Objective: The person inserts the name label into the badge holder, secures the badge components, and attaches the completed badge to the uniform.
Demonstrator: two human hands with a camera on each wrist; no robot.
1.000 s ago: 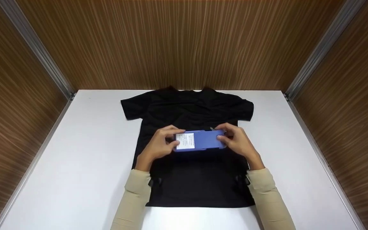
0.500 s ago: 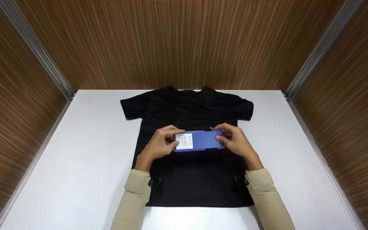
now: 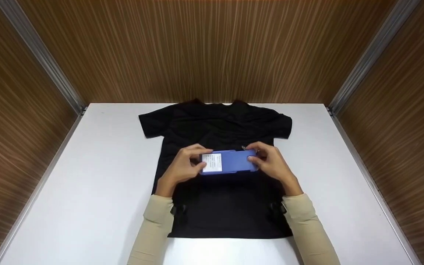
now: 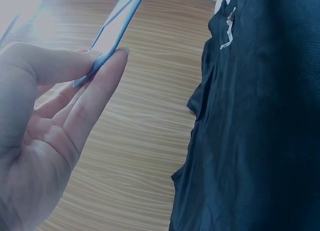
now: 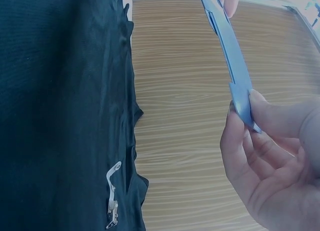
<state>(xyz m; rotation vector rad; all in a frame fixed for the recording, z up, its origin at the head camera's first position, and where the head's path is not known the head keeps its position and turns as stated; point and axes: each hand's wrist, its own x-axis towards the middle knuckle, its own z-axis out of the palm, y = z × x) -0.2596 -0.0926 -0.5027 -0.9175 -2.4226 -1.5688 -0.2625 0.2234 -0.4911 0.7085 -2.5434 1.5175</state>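
Held level above a black short-sleeved shirt (image 3: 230,206) is a flat blue badge holder (image 3: 237,162) with a white printed label (image 3: 212,163) at its left end. My left hand (image 3: 183,163) pinches the labelled end between thumb and fingers. At the other end, my right hand (image 3: 271,162) grips the holder by thumb and forefinger. The edge of the holder (image 5: 235,61) looks stepped, like overlapping layers, in the right wrist view. Near my right fingertips a small metal clip (image 3: 244,148) shows; its strap (image 5: 111,193) appears against the shirt in that wrist view.
The shirt lies spread on a white table (image 3: 98,184), collar toward the back wall. A wood-grain back panel (image 3: 212,51) and side panels (image 3: 17,121) enclose the table. Metal rails (image 3: 46,55) run along the corners.
The badge holder and my right hand have shifted very slightly to the left. My left hand is almost still, and both grips stay the same.
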